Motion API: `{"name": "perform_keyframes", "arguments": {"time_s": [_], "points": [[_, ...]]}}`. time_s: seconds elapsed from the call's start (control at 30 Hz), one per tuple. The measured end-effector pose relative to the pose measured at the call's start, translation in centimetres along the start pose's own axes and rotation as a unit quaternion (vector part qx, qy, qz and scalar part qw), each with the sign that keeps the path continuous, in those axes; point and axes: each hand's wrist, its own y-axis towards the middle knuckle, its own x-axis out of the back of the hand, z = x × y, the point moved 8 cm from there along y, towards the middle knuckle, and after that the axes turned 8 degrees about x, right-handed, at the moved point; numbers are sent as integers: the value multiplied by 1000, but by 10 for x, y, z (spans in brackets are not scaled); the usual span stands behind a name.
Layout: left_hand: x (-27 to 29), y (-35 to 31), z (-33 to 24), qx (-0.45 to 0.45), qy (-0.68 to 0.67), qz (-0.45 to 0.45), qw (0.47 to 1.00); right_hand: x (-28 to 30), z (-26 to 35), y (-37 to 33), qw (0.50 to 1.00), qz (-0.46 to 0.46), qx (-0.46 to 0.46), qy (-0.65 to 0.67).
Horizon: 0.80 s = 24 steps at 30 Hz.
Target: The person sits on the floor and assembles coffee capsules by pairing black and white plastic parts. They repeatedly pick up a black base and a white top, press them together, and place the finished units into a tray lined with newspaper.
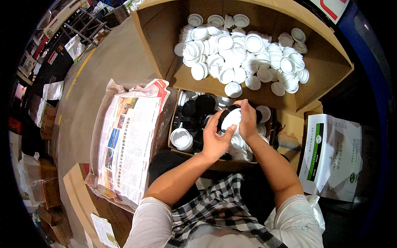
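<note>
We find the left hand [216, 140] and the right hand [248, 122] near the centre of the frame, both closed around one white disc [230, 119]. The step in hand, in our judgement, is two-handed handling of this piece; the next move appears to call for steady support at its edge. The disc lies between the two sets of fingers, its pale face uppermost, the left thumb at its lower edge. Something dark shows behind it; we cannot tell whether it is grasped too. Beneath the grip we note an open box [237, 166] containing black round pieces [204, 103] and white ones. A large carton [326, 76], upper centre, holds a heap of white discs [248, 56].
</note>
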Motion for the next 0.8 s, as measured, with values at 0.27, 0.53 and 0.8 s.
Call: {"name": "perform_keyframes", "arguments": {"time_s": [0.27, 0.53, 0.8], "points": [[101, 12, -32, 75, -66, -125, 987, -2, -44, 9, 958, 58, -202, 198], [467, -244, 70, 228, -31, -552, 801, 8, -92, 12, 983, 137, -60, -104], [540, -395, 170, 306, -120, -708, 625, -91, -38, -60, 860, 448, 124, -209]]}}
